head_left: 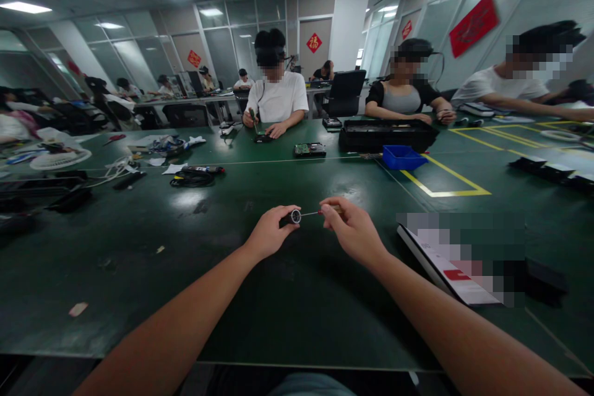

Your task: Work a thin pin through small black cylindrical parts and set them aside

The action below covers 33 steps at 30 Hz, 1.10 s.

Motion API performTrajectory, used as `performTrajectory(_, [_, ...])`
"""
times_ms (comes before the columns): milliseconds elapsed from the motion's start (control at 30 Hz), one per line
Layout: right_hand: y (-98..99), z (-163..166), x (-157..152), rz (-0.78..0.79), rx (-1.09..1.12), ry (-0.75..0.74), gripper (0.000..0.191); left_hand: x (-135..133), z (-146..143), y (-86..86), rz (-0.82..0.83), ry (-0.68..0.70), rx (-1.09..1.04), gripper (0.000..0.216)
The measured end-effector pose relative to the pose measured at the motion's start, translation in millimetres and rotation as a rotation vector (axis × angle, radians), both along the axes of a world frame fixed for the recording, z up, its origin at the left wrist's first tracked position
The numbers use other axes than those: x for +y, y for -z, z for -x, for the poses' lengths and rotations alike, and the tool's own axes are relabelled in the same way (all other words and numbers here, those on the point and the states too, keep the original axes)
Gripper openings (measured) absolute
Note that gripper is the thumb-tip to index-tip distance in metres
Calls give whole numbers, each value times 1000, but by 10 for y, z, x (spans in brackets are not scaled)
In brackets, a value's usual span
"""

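Note:
My left hand [270,234] is closed around a small black cylinder with a silver-rimmed round end [296,216], held above the green table. The rim faces me, and my fingers cover part of its body. On the other side, my right hand [353,228] grips a screwdriver [310,215] by its handle, of which a bit of red and yellow shows. Its thin metal shaft runs sideways to the cylinder's rim. Whether the tip touches the rim or goes inside is too small to tell.
A white box or book [457,272], partly blurred out, lies right of my right forearm. Farther off are a blue bin [403,158], a long black tray [387,135], a circuit board [309,150] and coiled black cable [197,177]. Co-workers sit across the table [223,315].

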State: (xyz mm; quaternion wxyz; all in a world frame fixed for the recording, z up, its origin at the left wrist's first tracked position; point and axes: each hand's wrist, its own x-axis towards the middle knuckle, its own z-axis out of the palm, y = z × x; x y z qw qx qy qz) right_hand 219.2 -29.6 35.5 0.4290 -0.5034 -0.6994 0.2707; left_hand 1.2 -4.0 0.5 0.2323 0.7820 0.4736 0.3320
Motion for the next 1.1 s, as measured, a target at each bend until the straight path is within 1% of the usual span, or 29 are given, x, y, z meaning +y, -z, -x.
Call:
performTrajectory(67, [4,-2,6,20,-29,21,36,6,-2,7,-6,3,-12,39])
performTrajectory(100, [9,-1,10,19,-35,30,37,8,-3,11,-8,7,-17,39])
performTrajectory(200, [28,6,14,-9,-2,15,30,15,0,19,-11,15,-25,38])
performTrajectory(300, [28,13,-1,-23,25,-21,28,16,2,20,-14,13,-28,38])
performTrajectory(433, [13,17,-20,-12,23,19,31,6,-3,9,-11,13,-7,38])
performTrajectory(600, [66,35,27,11,252,40,25,-14,-13,-16,-9,-1,9,37])
performTrajectory(733, [147,66,96,64,441,31,33,-11,-18,-39,-23,-19,-3,38])
performTrajectory(800, [185,75,135,112,586,38,36,1,-21,-57,-55,-10,-15,39])
performTrajectory(900, [243,62,203,203,749,37,33,27,-27,-81,-135,28,13,38])
performTrajectory(1000, [300,31,261,290,803,112,27,50,-32,-79,-147,35,101,38])
performTrajectory(1100, [330,11,277,234,764,186,24,58,-36,-64,-87,34,162,38])
